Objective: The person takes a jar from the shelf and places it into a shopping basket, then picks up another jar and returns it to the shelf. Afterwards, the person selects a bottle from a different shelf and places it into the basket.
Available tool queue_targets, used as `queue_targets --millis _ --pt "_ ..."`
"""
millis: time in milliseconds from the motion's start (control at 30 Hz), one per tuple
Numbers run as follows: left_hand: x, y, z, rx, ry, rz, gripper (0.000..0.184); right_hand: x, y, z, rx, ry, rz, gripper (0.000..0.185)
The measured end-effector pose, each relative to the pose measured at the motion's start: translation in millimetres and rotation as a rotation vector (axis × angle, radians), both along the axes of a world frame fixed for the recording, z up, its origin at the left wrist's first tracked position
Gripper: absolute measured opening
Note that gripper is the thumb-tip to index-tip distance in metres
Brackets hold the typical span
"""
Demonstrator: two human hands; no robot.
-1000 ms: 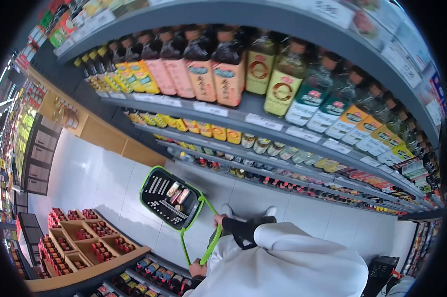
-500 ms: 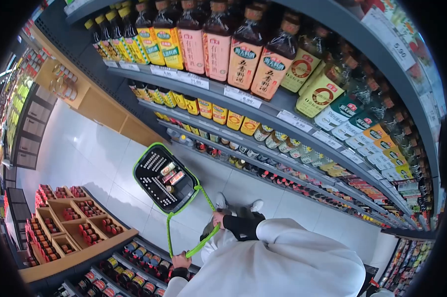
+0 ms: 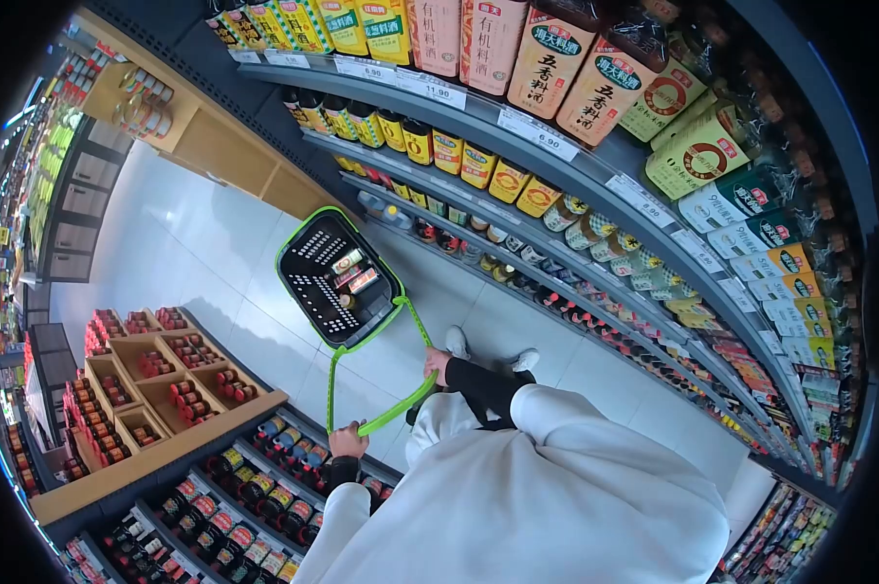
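A black shopping basket [image 3: 308, 321] with a green rim hangs or stands in front of me, its long green handle [image 3: 401, 406] reaching back toward my body. My right hand [image 3: 439, 365] is closed around the handle's right corner. At the left corner of the same handle my left hand [image 3: 348, 442] is closed too, its fingers partly hidden. Inside the basket lie a few small labelled packages [image 3: 362, 281] and a round jar-like item [image 3: 347, 302], gathered toward its right side.
Shelves of cooking wine bottles [image 3: 556, 68] with price tags curve along the right. To the left stands a wooden display [image 3: 157, 384] of red-lidded jars, and dark shelves of jars [image 3: 235, 496] sit below it. Pale floor tiles [image 3: 216, 253] run between.
The view has shifted, so the shelves sit further right and higher. The basket and both hands appear higher in the picture. Both hands keep hold of the handle.
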State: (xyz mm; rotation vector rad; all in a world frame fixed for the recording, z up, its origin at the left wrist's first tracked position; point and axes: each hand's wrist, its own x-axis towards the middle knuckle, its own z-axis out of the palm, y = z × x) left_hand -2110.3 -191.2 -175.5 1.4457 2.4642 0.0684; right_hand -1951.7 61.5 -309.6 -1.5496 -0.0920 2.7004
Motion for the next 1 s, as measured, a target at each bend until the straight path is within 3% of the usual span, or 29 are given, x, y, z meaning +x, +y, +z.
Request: queue_targets --millis 33,233,300,433,500,567,700,833,867,1000 --pt "-4 7 2 -0.008 0.005 0.026 0.035 -6 7 -4 0.094 0.014 0.033 0.036" --pt "-8 26 1 -0.033 -0.043 0.154 0.020 -46 50 27 0.047 -0.030 -0.118 0.028" --pt "-5 43 10 -0.042 -0.066 0.166 0.021 -51 55 30 0.047 -0.071 -0.197 0.026" --pt "-3 71 14 0.045 -0.127 0.198 0.025 -56 62 76 0.175 -0.149 -0.079 0.032" --pt "-3 84 13 0.095 -0.134 0.254 0.028 -56 57 98 0.286 0.060 -0.027 0.036" --pt "-10 103 8 0.165 -0.157 0.312 0.032 -67 53 115 0.382 0.135 0.147 0.040" --pt "-26 145 14 0.214 -0.245 0.374 0.036 -78 44 136 0.589 0.258 0.180 0.056" --pt "-37 179 19 0.230 -0.335 0.384 0.037 -58 54 150 0.747 0.273 0.351 0.048" --pt "-41 184 19 0.232 -0.358 0.366 0.039 -50 54 144 0.765 0.282 0.311 0.037" --pt "-47 184 6 0.299 -0.476 0.424 0.044 7 59 129 0.720 0.162 0.130 0.027"
